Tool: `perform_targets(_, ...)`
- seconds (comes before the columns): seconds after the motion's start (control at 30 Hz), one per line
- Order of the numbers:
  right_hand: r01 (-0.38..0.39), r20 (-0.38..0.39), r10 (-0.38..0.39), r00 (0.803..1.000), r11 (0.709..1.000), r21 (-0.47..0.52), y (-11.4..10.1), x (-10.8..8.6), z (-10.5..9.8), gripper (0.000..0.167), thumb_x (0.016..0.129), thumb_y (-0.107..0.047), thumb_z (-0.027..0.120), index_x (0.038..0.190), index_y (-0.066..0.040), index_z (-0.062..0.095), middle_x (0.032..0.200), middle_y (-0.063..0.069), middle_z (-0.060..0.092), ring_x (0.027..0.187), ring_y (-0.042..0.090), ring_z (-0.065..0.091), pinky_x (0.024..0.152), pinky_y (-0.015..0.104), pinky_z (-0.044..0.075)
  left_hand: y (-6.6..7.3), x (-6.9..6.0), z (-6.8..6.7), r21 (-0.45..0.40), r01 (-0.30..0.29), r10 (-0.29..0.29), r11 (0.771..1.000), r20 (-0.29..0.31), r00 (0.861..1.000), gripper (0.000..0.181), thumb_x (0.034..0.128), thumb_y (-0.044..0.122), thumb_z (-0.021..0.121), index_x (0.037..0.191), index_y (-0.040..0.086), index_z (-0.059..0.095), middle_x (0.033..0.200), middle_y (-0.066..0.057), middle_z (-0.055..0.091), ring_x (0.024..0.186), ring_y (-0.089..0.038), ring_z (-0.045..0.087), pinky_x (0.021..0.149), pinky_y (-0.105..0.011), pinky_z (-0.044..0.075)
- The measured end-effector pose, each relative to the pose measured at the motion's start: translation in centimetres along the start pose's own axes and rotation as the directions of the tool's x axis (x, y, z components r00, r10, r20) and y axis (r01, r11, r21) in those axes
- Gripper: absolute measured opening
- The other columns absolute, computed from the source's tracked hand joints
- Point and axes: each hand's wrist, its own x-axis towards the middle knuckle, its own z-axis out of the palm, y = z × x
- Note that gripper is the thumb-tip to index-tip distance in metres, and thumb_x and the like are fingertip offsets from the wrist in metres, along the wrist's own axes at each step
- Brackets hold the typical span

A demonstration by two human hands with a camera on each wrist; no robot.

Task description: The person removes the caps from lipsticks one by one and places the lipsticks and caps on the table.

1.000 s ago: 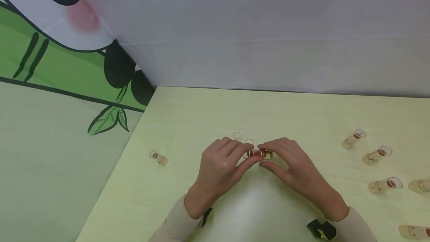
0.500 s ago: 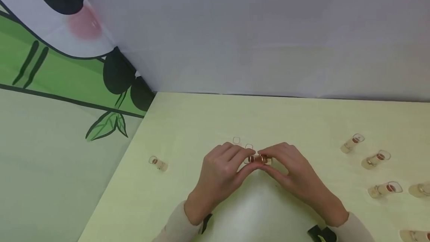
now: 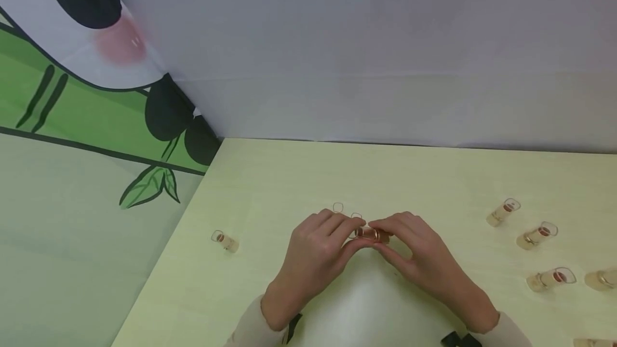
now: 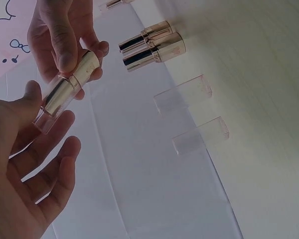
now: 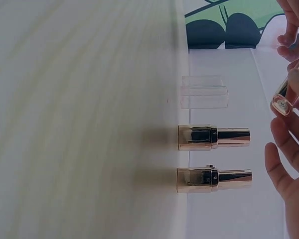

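Observation:
In the head view, a lipstick tube point(image 3: 370, 233) lies across between my two hands above the table. My left hand point(image 3: 318, 242) pinches its left end between thumb and fingers. The right hand point(image 3: 418, 245) pinches the other end. Seen from the left wrist, the gold base point(image 4: 85, 68) is between the right thumb and fingers, while a clear cap point(image 4: 47, 117) surrounds the slimmer gold part by my left thumb. The left hand's other fingers are loosely bent. Beyond the hands, two clear caps point(image 4: 183, 94) point(image 4: 202, 135) stand on the table, partly hidden in the head view.
On the right of the table point(image 3: 434, 175) stand several lipstick tubes point(image 3: 537, 234). One more tube point(image 3: 225, 241) stands at the far left. A plain pale backdrop point(image 3: 361, 68) rises behind the table, with a cartoon-printed wall point(image 3: 96, 106) at left.
The right thumb, apart from the lipstick tube a second ago, has come up against it, so the right hand now pinches its end. The head view has tilted up slightly.

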Motion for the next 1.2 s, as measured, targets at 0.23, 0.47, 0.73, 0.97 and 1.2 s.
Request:
perform_targets(0.23,0.013,-0.019,-0.013,1.000,1.000,0.006,-0.3,0.2,0.1,0.032,0.107,-0.041,0.057,0.117,-0.015,0.073,0.095,-0.013,0.065,0.087,0.003,0.057,0.079,0.014,0.045,-0.3,-0.1,-0.3,0.002,0.002,-0.003,1.000,0.016,1.000,0.032,0.0840,0.042,0.086,0.099,0.015,0.079,0.086,0.009,0.077,0.075,-0.008,0.067,0.065,-0.020,0.054)
perform_targets(0.47,0.045,-0.022,-0.044,0.999,0.999,0.030,-0.5,0.7,0.1,0.031,0.106,-0.038,0.059,0.119,-0.014,0.074,0.096,-0.011,0.066,0.085,0.004,0.058,0.079,0.014,0.046,-0.6,-0.1,-0.7,-0.061,0.028,-0.026,0.998,0.033,0.999,0.030,0.0849,0.039,0.086,0.101,0.014,0.078,0.088,0.010,0.078,0.077,-0.007,0.067,0.067,-0.018,0.054)
perform_targets(0.73,0.060,-0.008,-0.059,0.998,0.997,0.058,-0.6,0.7,0.1,0.031,0.107,-0.036,0.059,0.122,-0.012,0.073,0.101,-0.010,0.066,0.087,0.003,0.060,0.080,0.011,0.048,-0.9,-0.1,-1.3,-0.118,0.070,-0.062,0.991,0.069,0.996,0.029,0.0864,0.038,0.084,0.103,0.016,0.078,0.091,0.011,0.078,0.079,-0.007,0.067,0.069,-0.018,0.054)
perform_targets(0.97,0.053,-0.002,-0.053,0.999,0.997,0.058,-0.7,0.8,0.1,0.033,0.107,-0.036,0.059,0.124,-0.012,0.073,0.102,-0.010,0.066,0.087,0.003,0.059,0.080,0.011,0.047,-1.1,0.0,-1.7,-0.122,0.080,-0.069,0.989,0.089,0.994,0.028,0.0869,0.038,0.084,0.104,0.017,0.078,0.094,0.011,0.078,0.080,-0.006,0.067,0.070,-0.018,0.053)
perform_targets(1.2,0.042,0.005,-0.042,0.999,0.998,0.047,-0.9,1.0,0.1,0.035,0.107,-0.039,0.058,0.125,-0.013,0.072,0.104,-0.010,0.068,0.090,0.004,0.060,0.081,0.013,0.049,-1.5,0.1,-2.7,-0.138,0.128,-0.111,0.982,0.122,0.986,0.028,0.0865,0.037,0.084,0.106,0.018,0.078,0.096,0.010,0.079,0.080,-0.007,0.067,0.070,-0.018,0.053)
